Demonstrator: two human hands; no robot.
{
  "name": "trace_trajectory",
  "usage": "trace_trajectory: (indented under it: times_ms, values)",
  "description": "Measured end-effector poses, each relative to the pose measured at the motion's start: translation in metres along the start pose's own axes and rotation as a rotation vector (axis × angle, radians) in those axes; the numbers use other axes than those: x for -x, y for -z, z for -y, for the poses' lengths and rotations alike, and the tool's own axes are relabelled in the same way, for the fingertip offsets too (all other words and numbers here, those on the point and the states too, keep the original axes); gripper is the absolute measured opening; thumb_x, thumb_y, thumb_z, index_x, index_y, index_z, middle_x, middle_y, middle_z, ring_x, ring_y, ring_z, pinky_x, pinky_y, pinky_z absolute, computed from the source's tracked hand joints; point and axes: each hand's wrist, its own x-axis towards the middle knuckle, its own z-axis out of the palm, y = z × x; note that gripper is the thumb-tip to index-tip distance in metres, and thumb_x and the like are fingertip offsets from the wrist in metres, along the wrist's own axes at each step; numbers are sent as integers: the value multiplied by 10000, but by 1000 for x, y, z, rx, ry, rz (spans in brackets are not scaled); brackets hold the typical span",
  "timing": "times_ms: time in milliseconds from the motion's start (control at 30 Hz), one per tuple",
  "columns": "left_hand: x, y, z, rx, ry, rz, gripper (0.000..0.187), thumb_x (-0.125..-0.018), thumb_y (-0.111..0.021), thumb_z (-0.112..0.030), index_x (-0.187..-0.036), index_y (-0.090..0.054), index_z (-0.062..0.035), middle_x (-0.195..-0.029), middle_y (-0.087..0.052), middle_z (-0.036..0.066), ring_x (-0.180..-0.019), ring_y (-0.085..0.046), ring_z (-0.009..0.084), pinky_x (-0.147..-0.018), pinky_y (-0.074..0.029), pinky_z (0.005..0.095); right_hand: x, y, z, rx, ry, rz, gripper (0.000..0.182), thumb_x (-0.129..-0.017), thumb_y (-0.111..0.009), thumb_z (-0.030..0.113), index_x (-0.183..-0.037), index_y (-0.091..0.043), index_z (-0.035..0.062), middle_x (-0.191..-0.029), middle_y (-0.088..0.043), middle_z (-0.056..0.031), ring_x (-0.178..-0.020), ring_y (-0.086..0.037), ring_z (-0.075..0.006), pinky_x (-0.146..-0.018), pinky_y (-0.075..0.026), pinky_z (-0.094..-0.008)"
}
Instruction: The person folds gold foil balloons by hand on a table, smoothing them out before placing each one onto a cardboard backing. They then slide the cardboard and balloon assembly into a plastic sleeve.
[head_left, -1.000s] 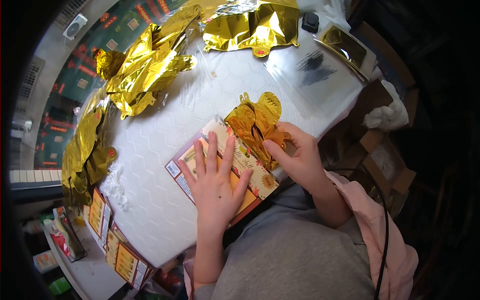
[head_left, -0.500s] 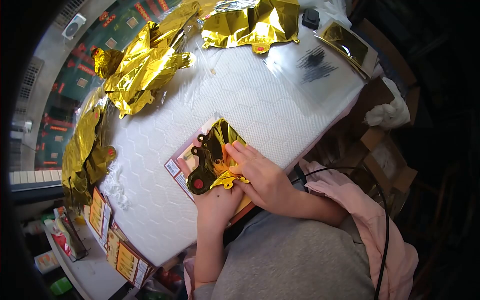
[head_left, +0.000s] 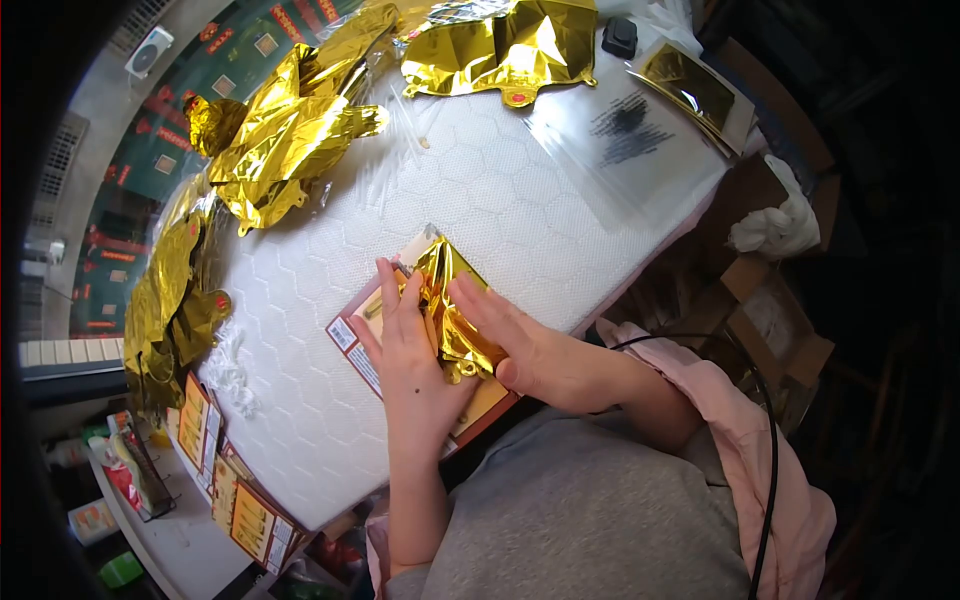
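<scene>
A gold foil piece [head_left: 456, 285] lies folded on a printed card [head_left: 352, 345] on the white quilted surface, near my body. My left hand [head_left: 412, 365] rests over the card and the foil's left part, its fingers stretched out and pointing away from me. On the foil's right side lies my right hand [head_left: 520, 345], fingers extended and flat, its thumb near the lower edge of the foil. Part of the foil is hidden beneath my hands.
Crumpled gold foil pieces [head_left: 285, 150] lie at the upper left, with another foil [head_left: 500, 55] at the top. Clear plastic sleeves [head_left: 625, 150] and a small black object [head_left: 620, 38] are at the upper right. Printed cards [head_left: 255, 525] sit at the lower left edge.
My left hand has moved up over the foil's left part, its fingers now spread. My right hand has flattened, and the foil's dark left part with the red dot is now out of sight.
</scene>
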Motion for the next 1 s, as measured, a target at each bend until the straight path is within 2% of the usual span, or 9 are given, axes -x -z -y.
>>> trace_trajectory:
  times_ms: [167, 267, 333, 533, 667, 733, 833, 933, 1000]
  values:
    - [0, 3, -3, -19, -1, 7, 986, -720, -846, -328, -1579, -413, -108, -1747, -226, 209, -1574, -328, 383, -1271, -47, 666, -16, 26, -1, -836, -366, -238, 538, -1149, -397, 258, -1593, -362, -43, -1704, -298, -194, -1535, -389, -306, -1271, -291, -461]
    - [0, 3, -4, -62, -13, 36, 1073, -679, -915, -300, -1568, -372, -40, -1742, -182, 251, -1575, -323, 368, -1261, -47, 690, -24, 31, -21, -444, -291, -306, 446, -1100, -495, 106, -1525, -474, -28, -1636, -425, -172, -1452, -504, -297, -1201, -412, -424]
    - [0, 2, -3, -75, -20, 23, 1070, -684, -914, -307, -1568, -373, -40, -1743, -183, 247, -1572, -328, 365, -1262, -53, 687, -30, 33, -28, 114, -116, -193, 482, -1020, -588, 12, -1496, -520, -18, -1543, -527, -194, -1395, -551, -343, -1152, -465, -442]
    - [1, 0, -2, -32, 4, 12, 1056, -695, -898, -315, -1591, -391, -81, -1750, -211, 199, -1579, -312, 375, -1284, -55, 645, -35, 9, -33, 623, 79, -117, 511, -1019, -611, 125, -1496, -521, -38, -1561, -510, -228, -1459, -486, -385, -1227, -376, -467]
    - [3, -4, 2, 4, 2, -26, 1247, -689, -911, -350, -1663, -204, -24, -1752, -122, 252, -1605, -237, 386, -1263, -61, 683, -36, 5, -30, 601, 30, -87, 538, -1040, -591, 183, -1523, -491, -31, -1609, -460, -220, -1510, -431, -362, -1257, -325, -474]
    - [4, -3, 5, 44, 7, -41, 1309, -699, -884, -223, -1692, -54, -26, -1768, -51, 223, -1627, -170, 385, -1286, -80, 631, -35, 3, -31, 676, 30, -71, 562, -1047, -581, 199, -1551, -457, -17, -1637, -427, -209, -1529, -405, -349, -1264, -316, -467]
    - [4, 2, 3, 562, 24, -90, 1296, -702, -804, -78, -1696, 27, -46, -1773, -12, 210, -1633, -142, 384, -1306, -101, 563, -35, 3, -30, 714, 23, -51, 585, -1051, -579, 219, -1569, -432, -9, -1653, -407, -203, -1539, -390, -343, -1270, -307, -459]
    - [6, 8, 12, 682, 3, -219, 1293, -689, -728, 18, -1693, 84, -60, -1765, -21, 224, -1633, -119, 388, -1315, -121, 510, -35, 3, -30, 737, 9, -49, 606, -1045, -595, 239, -1575, -425, -3, -1659, -403, -194, -1539, -391, -335, -1271, -308, -448]
    - [12, 10, 14, 704, -50, -347, 1255, -690, -757, -52, -1695, -5, -42, -1750, -73, 258, -1624, -135, 422, -1312, -118, 521, -36, 2, -29, 742, 7, -47, 614, -1041, -602, 249, -1575, -428, 0, -1658, -405, -191, -1538, -394, -331, -1270, -310, -445]
